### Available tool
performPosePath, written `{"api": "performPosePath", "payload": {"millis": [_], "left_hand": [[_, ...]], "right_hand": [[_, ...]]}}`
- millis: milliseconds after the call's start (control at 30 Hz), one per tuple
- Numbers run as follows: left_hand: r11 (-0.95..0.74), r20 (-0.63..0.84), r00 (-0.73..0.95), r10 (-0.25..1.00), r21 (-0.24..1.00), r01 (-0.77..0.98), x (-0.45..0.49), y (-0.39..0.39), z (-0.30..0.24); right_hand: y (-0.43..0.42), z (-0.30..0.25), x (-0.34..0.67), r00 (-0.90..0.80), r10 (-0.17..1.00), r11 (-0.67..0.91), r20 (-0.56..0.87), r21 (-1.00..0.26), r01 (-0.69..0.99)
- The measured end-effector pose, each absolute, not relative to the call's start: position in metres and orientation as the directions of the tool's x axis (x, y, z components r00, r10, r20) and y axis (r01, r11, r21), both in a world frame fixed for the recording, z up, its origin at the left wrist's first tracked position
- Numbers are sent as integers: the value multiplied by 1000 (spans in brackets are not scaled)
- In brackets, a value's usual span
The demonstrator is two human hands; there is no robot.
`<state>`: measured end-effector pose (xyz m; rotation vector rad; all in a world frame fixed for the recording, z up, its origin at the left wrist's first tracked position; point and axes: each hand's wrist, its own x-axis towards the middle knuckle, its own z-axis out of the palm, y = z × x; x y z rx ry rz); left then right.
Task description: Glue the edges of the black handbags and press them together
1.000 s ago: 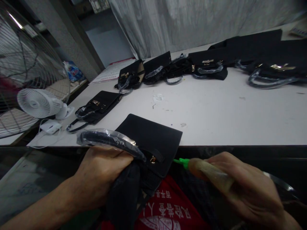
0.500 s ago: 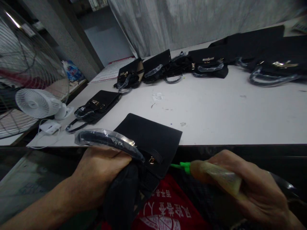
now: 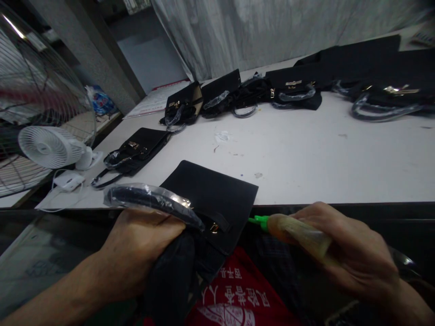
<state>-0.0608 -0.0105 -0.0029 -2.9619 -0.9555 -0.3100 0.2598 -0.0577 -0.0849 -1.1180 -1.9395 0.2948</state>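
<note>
My left hand (image 3: 144, 244) is closed on a black handbag (image 3: 210, 194), just under its plastic-wrapped handle (image 3: 149, 199). The bag is tilted over the near table edge, its stiff black panel lying toward the table and gold-coloured hardware showing on the front. In my right hand (image 3: 356, 253) is a squeeze bottle (image 3: 299, 233) of yellowish, cloudy plastic, with a green nozzle (image 3: 260, 222). The nozzle's tip is at the right edge of the bag's panel; whether it touches, I cannot tell.
On the white table (image 3: 306, 158) another black handbag (image 3: 139, 149) lies at left, and several more line the back. A small white fan (image 3: 50, 147) stands at the left edge, a large caged fan (image 3: 41, 90) beyond it. Red cloth (image 3: 234, 290) with white print is below the bag.
My right hand has moved the squeeze bottle slightly upward, the nozzle tip rising along the panel's right edge. The left hand and the bag stay almost where they were.
</note>
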Motion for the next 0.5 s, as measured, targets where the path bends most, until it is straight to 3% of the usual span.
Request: {"api": "performPosePath", "payload": {"millis": [133, 233, 400, 500], "left_hand": [[-803, 173, 786, 594, 67, 592, -63, -11, -4], [-796, 180, 777, 603, 73, 601, -63, -11, -4], [-815, 218, 789, 574, 61, 576, -61, -11, -3], [-808, 219, 784, 581, 42, 587, -61, -12, -3]], "right_hand": [[-60, -84, 263, -282, 810, 584, 515, -655, 480], [-62, -81, 269, -222, 840, 538, 495, -712, 451], [-59, -81, 266, -198, 812, 552, 549, -613, 565], [-59, -84, 264, -274, 798, 592, 537, -613, 522]]}}
